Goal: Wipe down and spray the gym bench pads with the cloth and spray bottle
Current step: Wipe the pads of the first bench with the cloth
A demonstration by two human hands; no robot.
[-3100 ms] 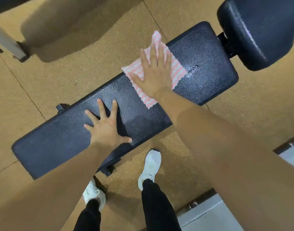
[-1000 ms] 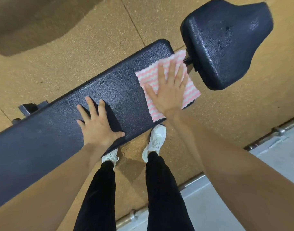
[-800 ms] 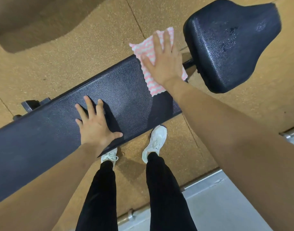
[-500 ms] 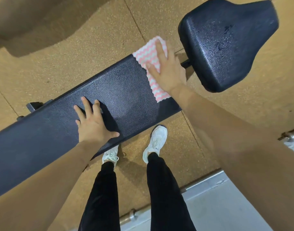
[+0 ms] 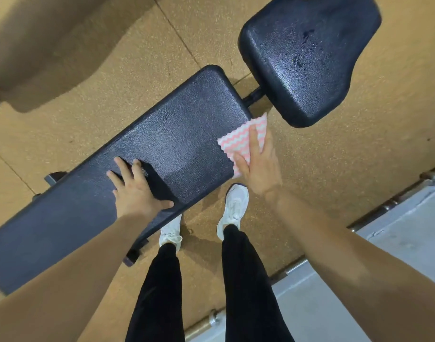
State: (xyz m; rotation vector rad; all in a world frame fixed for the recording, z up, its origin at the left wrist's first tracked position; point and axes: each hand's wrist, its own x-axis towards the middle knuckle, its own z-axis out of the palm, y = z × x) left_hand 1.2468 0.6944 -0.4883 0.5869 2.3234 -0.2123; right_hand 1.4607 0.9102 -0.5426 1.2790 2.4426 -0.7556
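A long black back pad (image 5: 177, 144) runs diagonally across the view from lower left to centre. The smaller black seat pad (image 5: 307, 58) sits at the upper right, beaded with droplets. A pink-and-white zigzag cloth (image 5: 238, 141) lies over the long pad's near right corner and hangs past its edge. My right hand (image 5: 258, 164) presses flat on the cloth with straight fingers. My left hand (image 5: 135, 191) rests flat on the middle of the long pad near its front edge. No spray bottle is in view.
Tan rubber floor (image 5: 112, 70) surrounds the bench. My legs and white shoes (image 5: 232, 206) stand at the pad's front edge. A metal strip (image 5: 384, 206) and grey floor lie at the lower right. Bench frame parts (image 5: 55, 177) poke out behind the long pad.
My right hand has slid the cloth from the far right corner of the long pad toward me to its near right corner. My left hand stays put.
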